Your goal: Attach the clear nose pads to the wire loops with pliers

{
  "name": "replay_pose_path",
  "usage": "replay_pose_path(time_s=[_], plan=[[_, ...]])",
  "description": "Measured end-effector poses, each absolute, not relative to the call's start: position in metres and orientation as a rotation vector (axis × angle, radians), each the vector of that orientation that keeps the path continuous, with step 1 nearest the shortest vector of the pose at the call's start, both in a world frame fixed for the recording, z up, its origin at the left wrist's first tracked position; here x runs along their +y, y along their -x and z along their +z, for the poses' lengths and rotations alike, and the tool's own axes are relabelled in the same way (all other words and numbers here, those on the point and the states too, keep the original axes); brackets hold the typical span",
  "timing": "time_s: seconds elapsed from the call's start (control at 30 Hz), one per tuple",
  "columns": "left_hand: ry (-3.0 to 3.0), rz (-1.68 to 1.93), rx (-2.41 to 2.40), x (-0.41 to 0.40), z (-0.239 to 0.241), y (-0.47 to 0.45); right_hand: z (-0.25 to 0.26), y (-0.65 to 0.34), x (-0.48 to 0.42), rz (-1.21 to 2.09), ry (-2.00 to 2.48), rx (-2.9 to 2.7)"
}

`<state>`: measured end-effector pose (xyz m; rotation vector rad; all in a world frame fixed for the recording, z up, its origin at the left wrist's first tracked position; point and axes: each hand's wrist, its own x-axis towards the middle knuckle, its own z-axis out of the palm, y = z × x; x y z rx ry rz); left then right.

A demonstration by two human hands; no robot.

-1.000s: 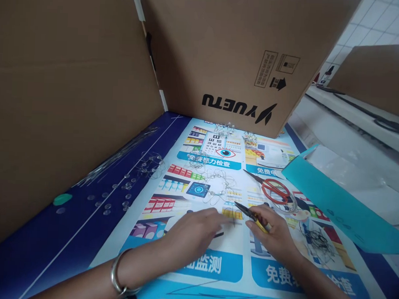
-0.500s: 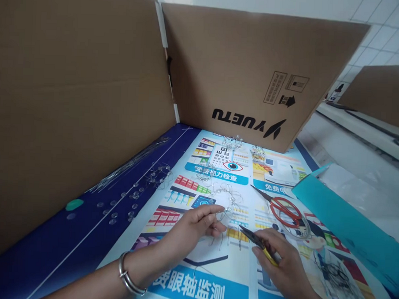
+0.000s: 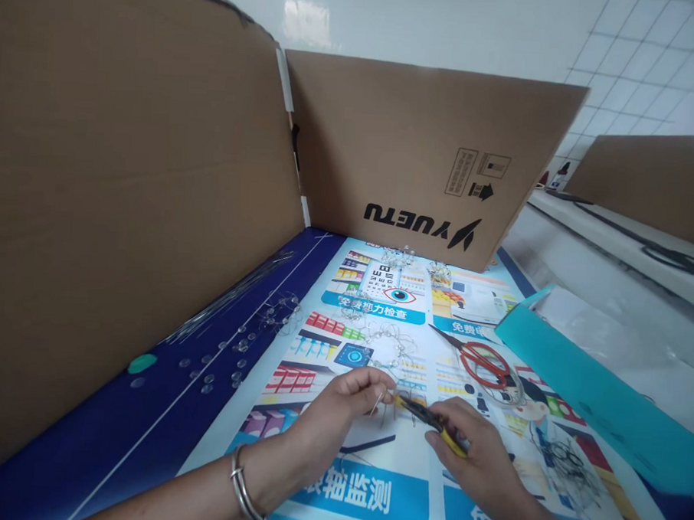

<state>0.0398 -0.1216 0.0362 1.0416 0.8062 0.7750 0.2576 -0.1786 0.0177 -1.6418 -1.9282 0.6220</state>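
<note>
My left hand (image 3: 346, 406), with a silver bangle (image 3: 243, 489) at the wrist, is closed in a pinch. A thin wire (image 3: 377, 404) sticks out between its fingertips. In my right hand (image 3: 480, 446) is a pair of pliers (image 3: 426, 418) with yellow-and-black handles. The pliers' jaws point left and meet the left fingertips; whether they grip the wire cannot be made out. Just beyond my fingers lies a ring of clear beads and wire (image 3: 386, 346). Loose wire ends hang over the printed sheet beneath my hands.
Red-handled scissors (image 3: 485, 364) lie right of the bead ring. Clear beads (image 3: 207, 378), a green disc (image 3: 142, 364) and straight wires (image 3: 224, 297) lie at left. A wire tangle (image 3: 568, 461) and teal box (image 3: 594, 401) are at right. Cardboard panels (image 3: 421, 148) stand behind.
My left hand has drawn back from the bead ring, slightly nearer to me. The pliers have moved left, and their jaws now meet the left fingertips. The view has shifted a little.
</note>
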Motion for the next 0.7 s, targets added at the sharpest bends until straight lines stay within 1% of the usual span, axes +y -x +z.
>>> replay_pose_path(time_s=[0.2,0.43,0.7], plan=[[-1.251,0.822,0.948,-0.121,0.034,-0.039,0.025,-0.253,-0.183,0.697,1.660,-1.866],[-1.699,1.022,1.060,-0.119,0.033,-0.037,0.034,-0.245,-0.188,0.789,1.639,-1.894],[-1.646,1.030,1.072,-0.125,0.040,-0.038,0.031,-0.243,-0.186,0.757,1.673,-1.904]])
